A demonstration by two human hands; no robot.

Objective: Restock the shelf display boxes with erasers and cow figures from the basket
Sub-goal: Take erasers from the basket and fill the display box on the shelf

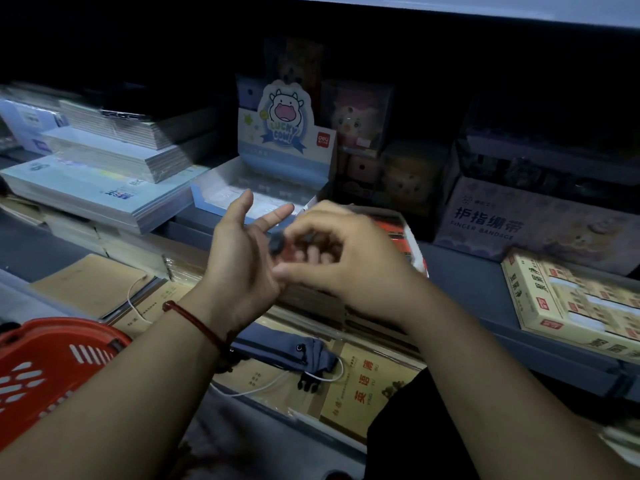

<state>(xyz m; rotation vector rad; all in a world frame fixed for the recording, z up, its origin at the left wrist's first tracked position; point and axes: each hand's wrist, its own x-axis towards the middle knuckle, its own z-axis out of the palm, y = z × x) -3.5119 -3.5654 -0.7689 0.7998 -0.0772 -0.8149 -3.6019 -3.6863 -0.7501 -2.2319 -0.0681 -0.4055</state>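
Note:
My left hand point(239, 258) is held palm up in front of the shelf, fingers spread. My right hand point(343, 258) curls over its palm and pinches a small dark round figure point(277, 243) between thumb and fingertips. More small pieces may lie under the right fingers; I cannot tell. Behind the hands stands the pale blue "Lucky Cow" display box point(221, 192), its tray looking nearly bare. The red basket point(45, 368) sits at the lower left, its inside hidden.
Stacks of notebooks point(104, 174) fill the shelf to the left. Plush-toy boxes point(408, 178) and a "Finger Bandage" box point(519, 223) stand to the right. A yellow eraser box point(568, 303) lies at the far right. A blue pouch point(291, 351) rests on brown notebooks below.

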